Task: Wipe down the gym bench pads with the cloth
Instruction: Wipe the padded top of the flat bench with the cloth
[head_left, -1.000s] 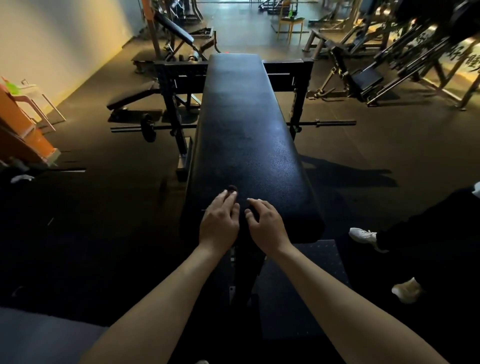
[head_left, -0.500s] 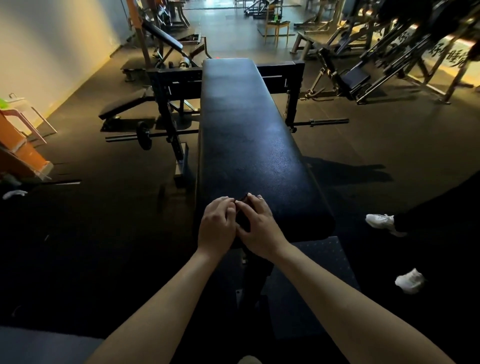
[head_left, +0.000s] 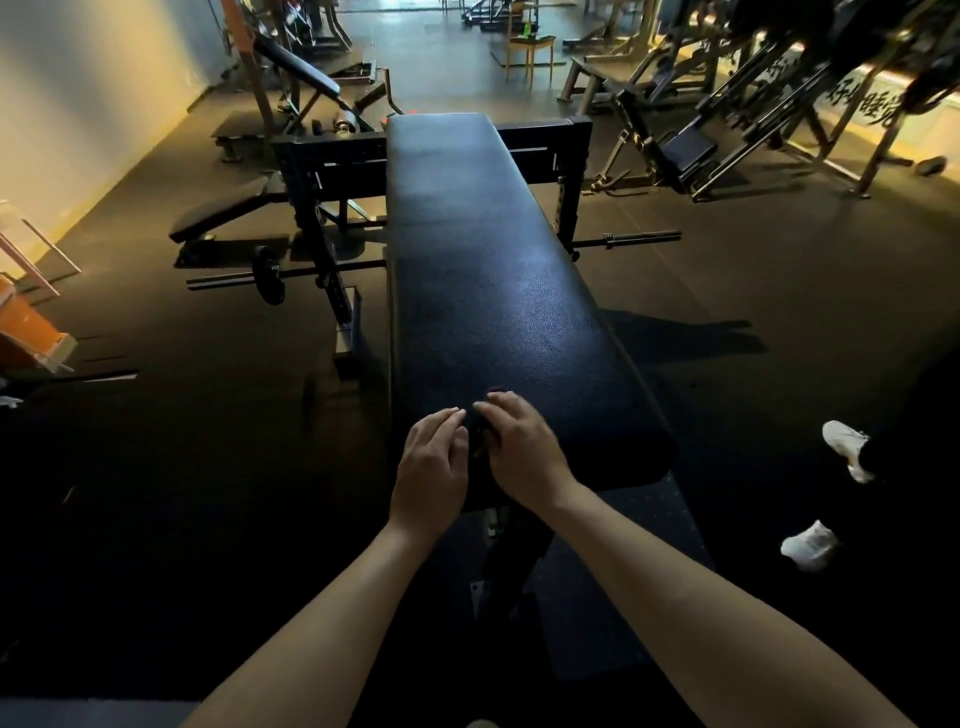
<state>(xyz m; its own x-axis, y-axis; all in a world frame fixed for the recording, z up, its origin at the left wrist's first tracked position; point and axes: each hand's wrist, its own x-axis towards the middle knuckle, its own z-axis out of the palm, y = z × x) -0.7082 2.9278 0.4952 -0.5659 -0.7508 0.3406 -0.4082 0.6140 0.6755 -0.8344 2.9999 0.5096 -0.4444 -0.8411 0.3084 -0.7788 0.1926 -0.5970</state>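
Progress: looking early. The flat bench pad is stretching away from the near end, and no wipe streaks or wet patches are readable on it, so nearly the whole length seems left to do.

Room: dim gym, dark rubber floor, black rack uprights flanking the pad, a barbell sitting low across, an incline bench behind to the left, plate-loaded machines to the right. Someone's white sneakers are showing at the right edge.

Hands: left hand and right hand are sitting side by side at the near end, fingers curled, nearly touching, bunching something small and dark between them: probably the cloth, though it is too dark to confirm.
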